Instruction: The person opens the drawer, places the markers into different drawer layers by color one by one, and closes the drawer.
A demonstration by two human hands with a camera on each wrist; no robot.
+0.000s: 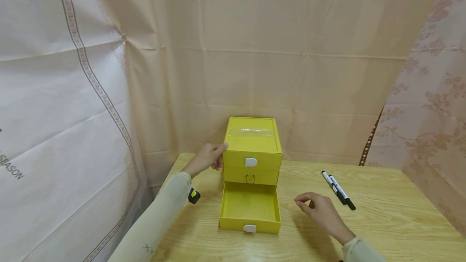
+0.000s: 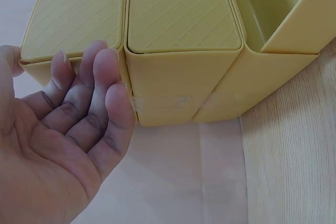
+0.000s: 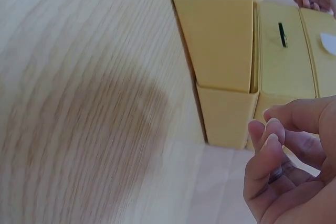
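A yellow three-drawer box [image 1: 255, 142] stands against the curtain, with clear tape across its top. Its bottom drawer [image 1: 251, 203] is pulled out and holds nothing. White tabs mark the top and bottom drawers; a dark loop [image 1: 250, 179] hangs on the middle one. My left hand [image 1: 209, 156] is at the box's left side, thumb on the top edge and fingers loosely bent against the side wall, as the left wrist view shows. To the right of the pulled-out drawer, my right hand [image 1: 322, 211] hovers over the table, fingertips drawn together with nothing in them.
Two black-and-white markers [image 1: 338, 189] lie side by side on the wooden table [image 1: 393, 213], right of the box. Beside the left sleeve is a small black-and-yellow object [image 1: 194, 195]. Hanging cloth [image 1: 291, 80] closes off the back and both sides.
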